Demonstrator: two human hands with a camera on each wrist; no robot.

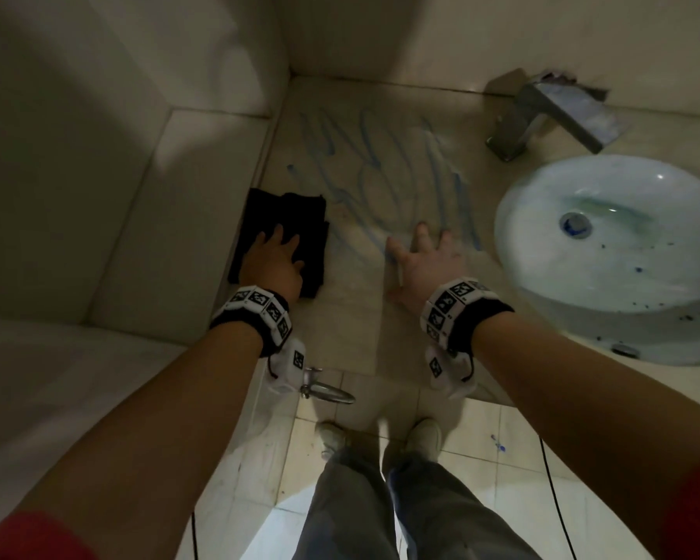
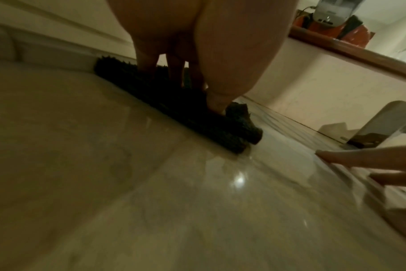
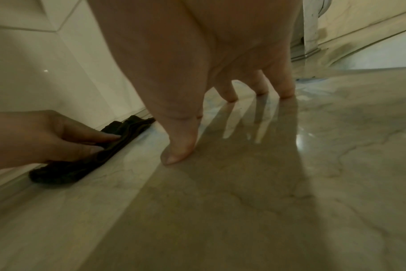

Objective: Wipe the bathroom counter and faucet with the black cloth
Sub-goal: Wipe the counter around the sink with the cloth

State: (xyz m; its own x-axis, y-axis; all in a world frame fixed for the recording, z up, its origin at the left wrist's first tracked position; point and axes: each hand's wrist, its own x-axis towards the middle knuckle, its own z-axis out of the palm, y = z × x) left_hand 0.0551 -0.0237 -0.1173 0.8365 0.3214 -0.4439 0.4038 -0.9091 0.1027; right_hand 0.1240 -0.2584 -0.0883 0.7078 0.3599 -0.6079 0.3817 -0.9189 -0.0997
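Observation:
A folded black cloth (image 1: 300,214) (image 2: 234,133) (image 3: 81,166) lies on the beige marble counter (image 1: 352,317), hard against the left wall. My left hand (image 1: 277,252) (image 2: 186,45) (image 3: 58,139) presses flat on the cloth with straight fingers. My right hand (image 1: 425,256) (image 3: 232,60) is spread on the bare counter to the right of the cloth, with its fingertips (image 2: 359,157) touching the stone. Blue streaks (image 1: 380,167) cover the counter beyond both hands. The square chrome faucet (image 1: 542,115) (image 2: 382,124) (image 3: 309,27) stands at the back right, smeared with pale residue.
A white round sink (image 1: 542,284) with blue specks and a drain (image 1: 576,224) fills the right side. Tiled walls close the left and back. A metal ring (image 1: 328,392) hangs under the counter's front edge, above the tiled floor and my shoes.

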